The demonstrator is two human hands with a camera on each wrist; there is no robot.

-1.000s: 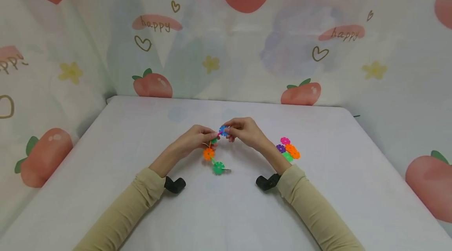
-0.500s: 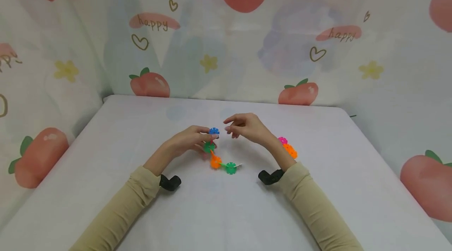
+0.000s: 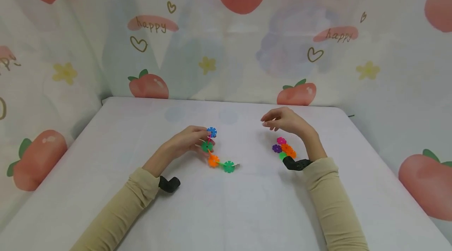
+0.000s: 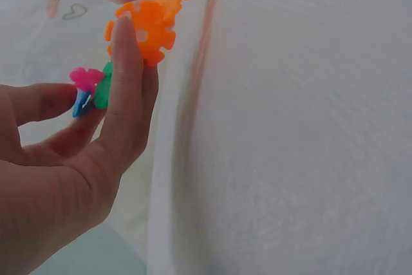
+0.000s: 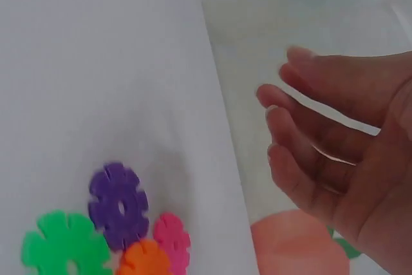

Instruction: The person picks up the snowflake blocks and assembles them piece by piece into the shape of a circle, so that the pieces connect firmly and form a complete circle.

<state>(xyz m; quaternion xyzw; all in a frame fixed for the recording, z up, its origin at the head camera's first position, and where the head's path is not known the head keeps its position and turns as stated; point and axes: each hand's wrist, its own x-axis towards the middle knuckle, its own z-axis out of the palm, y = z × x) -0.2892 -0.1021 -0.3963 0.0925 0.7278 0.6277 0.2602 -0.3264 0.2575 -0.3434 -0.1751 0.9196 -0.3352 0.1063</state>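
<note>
My left hand (image 3: 187,140) holds one end of a chain of slotted plastic snowflake discs, its thumb and fingers pinching near the blue disc (image 3: 212,131). From there the chain runs down through a pink piece (image 4: 86,79), a green disc (image 3: 206,146), an orange disc (image 3: 213,160) and another green disc (image 3: 228,166). A pale piece edge-on ends it. In the left wrist view a finger lies across the orange disc (image 4: 151,33). My right hand (image 3: 287,120) hovers with nothing in it, fingers loosely bent, just beyond the loose discs.
Loose snowflake discs lie on the white table (image 3: 219,211) at right: pink (image 3: 281,140), purple (image 3: 277,148), orange (image 3: 288,150) and green (image 3: 283,155), close together. A printed curtain (image 3: 233,47) stands behind the table. Each wrist wears a black mount (image 3: 296,164).
The right hand has let go of the blue disc and moved right, over beside the loose discs. The left hand keeps the chain, whose lower end has swung right.
</note>
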